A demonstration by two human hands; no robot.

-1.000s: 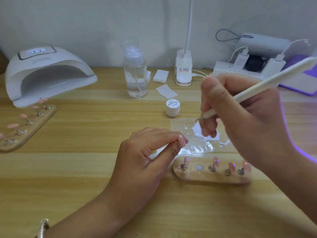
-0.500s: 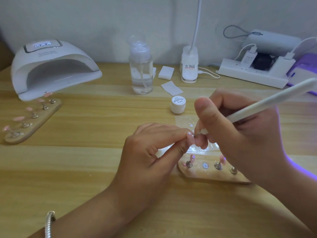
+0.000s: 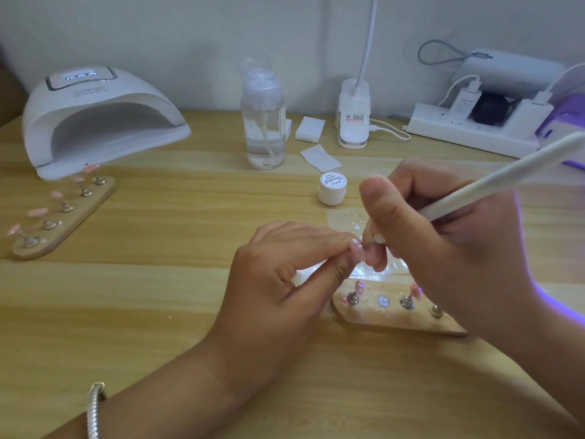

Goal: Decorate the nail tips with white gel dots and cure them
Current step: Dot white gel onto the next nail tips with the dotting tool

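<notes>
My left hand [image 3: 285, 280] pinches a pink nail tip [image 3: 357, 247] between thumb and forefinger at the table's middle. My right hand [image 3: 443, 248] grips a white dotting pen [image 3: 493, 182], and its fine metal point touches that nail tip. Below the hands lies a wooden nail holder [image 3: 392, 315] with several metal pegs, some carrying pink tips; one peg spot is bare. A small white gel jar [image 3: 331, 188] stands closed behind a clear plastic sheet [image 3: 343, 217] smeared with white gel. The white curing lamp [image 3: 95, 122] sits at the back left.
A second wooden holder [image 3: 63, 213] with several pink tips lies in front of the lamp. A clear pump bottle [image 3: 262, 122], white wipes [image 3: 311, 129], a desk lamp base [image 3: 353, 122] and a power strip [image 3: 474, 134] with plugs line the back. A purple device [image 3: 566, 122] glows at far right.
My right hand brought the pen down from above the plastic sheet to the nail tip in my left hand. The view shifted slightly.
</notes>
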